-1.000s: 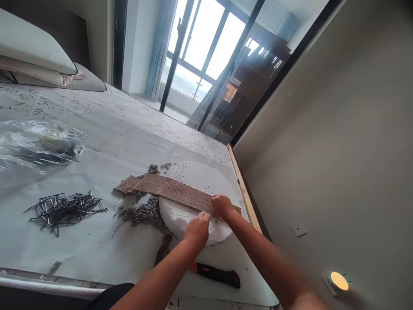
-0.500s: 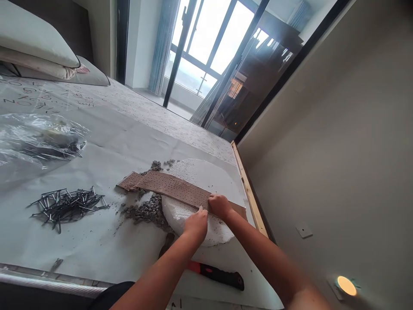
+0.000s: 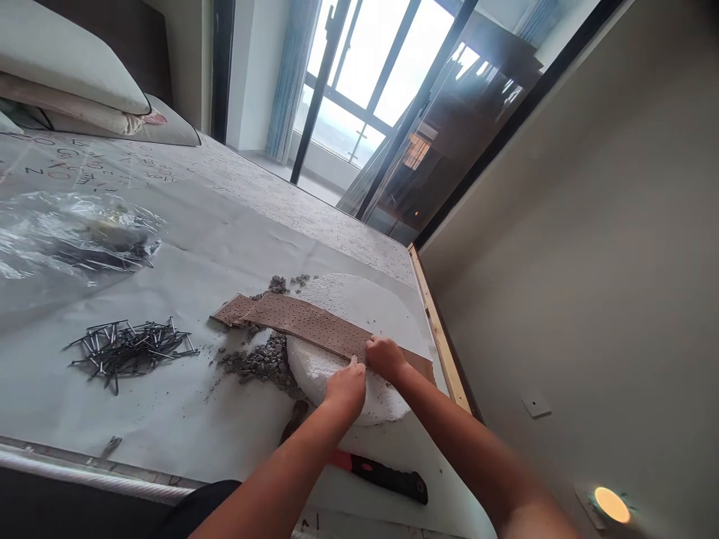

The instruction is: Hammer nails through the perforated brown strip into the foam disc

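Observation:
A long brown cardboard strip point(image 3: 308, 323), dotted with rows of small holes, lies across a round white foam block point(image 3: 337, 288). My left hand point(image 3: 347, 388) is closed at the strip's near edge, its fingertips touching that edge. Just to the right, my right hand point(image 3: 386, 359) has its fingers curled around the strip. Whether something small is also pinched between the fingers is hidden. Grey gravel point(image 3: 267, 361) is heaped at the foam's left side, partly under the strip. A hammer point(image 3: 387, 477) with a black and red handle lies below my left forearm, which covers part of it.
A pile of loose nails point(image 3: 135, 348) lies on the white sheet point(image 3: 168, 419) to the left. Behind it is a clear plastic bag point(image 3: 73, 236) with dark contents. A wooden rail point(image 3: 438, 329) runs along the right edge beside the wall, and pillows point(image 3: 73, 60) are stacked at far left.
The camera view has shifted slightly, so the nails, bag and strip appear a little farther right. Both hands stay at the same part of the cardboard strip.

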`<state>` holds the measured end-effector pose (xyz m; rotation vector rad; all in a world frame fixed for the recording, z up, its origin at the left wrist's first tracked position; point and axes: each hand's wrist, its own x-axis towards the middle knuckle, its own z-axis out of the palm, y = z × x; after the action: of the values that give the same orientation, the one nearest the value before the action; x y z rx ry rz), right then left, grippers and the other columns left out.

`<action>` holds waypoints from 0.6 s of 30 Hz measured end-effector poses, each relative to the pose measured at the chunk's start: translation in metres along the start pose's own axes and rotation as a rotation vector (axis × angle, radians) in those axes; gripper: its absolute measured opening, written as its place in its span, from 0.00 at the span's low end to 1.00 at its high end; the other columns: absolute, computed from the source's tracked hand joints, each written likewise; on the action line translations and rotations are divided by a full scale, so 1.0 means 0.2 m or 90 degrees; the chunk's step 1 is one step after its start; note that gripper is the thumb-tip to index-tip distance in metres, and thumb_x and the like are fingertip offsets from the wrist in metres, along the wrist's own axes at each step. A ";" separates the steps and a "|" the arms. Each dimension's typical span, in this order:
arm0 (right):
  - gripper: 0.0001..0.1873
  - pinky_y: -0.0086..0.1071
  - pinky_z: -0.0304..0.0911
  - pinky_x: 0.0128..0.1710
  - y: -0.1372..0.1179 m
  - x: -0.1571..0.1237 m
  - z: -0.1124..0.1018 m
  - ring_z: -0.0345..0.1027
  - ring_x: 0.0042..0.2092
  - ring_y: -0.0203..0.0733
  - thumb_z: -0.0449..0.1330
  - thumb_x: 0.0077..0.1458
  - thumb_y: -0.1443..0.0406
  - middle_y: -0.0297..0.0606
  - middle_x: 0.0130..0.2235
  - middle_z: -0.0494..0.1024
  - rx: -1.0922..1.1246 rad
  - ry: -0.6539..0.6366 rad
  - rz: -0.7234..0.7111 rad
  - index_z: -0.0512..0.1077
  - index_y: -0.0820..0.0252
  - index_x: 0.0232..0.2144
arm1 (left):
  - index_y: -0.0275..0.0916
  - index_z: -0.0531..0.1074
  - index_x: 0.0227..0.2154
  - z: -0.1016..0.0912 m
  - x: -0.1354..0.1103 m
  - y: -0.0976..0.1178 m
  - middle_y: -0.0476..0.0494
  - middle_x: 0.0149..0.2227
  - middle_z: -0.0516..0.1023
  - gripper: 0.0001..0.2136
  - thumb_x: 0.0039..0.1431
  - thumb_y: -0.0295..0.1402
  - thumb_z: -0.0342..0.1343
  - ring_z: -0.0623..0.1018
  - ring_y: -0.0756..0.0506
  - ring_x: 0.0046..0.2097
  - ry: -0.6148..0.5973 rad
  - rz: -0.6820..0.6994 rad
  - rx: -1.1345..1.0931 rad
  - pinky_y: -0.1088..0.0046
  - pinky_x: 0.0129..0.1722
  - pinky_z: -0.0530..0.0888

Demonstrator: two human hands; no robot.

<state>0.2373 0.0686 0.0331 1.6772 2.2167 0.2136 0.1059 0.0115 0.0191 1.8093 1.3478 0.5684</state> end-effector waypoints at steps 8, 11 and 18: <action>0.11 0.28 0.59 0.32 0.11 0.02 -0.11 0.71 0.35 0.41 0.51 0.51 0.71 0.47 0.36 0.76 0.068 0.071 0.042 0.73 0.67 0.32 | 0.35 0.70 0.35 -0.02 0.00 0.01 0.32 0.57 0.64 0.14 0.52 0.18 0.42 0.74 0.37 0.46 -0.031 0.001 0.063 0.64 0.43 0.66; 0.11 0.28 0.58 0.34 0.19 0.00 -0.23 0.70 0.36 0.39 0.51 0.51 0.71 0.46 0.37 0.76 0.092 0.082 0.028 0.74 0.67 0.33 | 0.35 0.69 0.37 -0.04 0.02 0.00 0.31 0.47 0.73 0.13 0.55 0.22 0.41 0.74 0.38 0.45 0.003 0.013 0.020 0.65 0.43 0.67; 0.08 0.24 0.53 0.29 0.12 -0.12 -0.37 0.63 0.28 0.32 0.55 0.48 0.69 0.36 0.28 0.77 0.186 0.022 -0.178 0.76 0.63 0.27 | 0.36 0.64 0.36 -0.08 0.08 0.03 0.40 0.34 0.75 0.09 0.59 0.29 0.40 0.75 0.50 0.31 -0.012 -0.123 -0.607 0.73 0.33 0.70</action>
<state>0.2372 0.0586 0.1148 1.4793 2.5752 -0.1621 0.1030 0.0317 0.0320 0.8947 0.9565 0.8864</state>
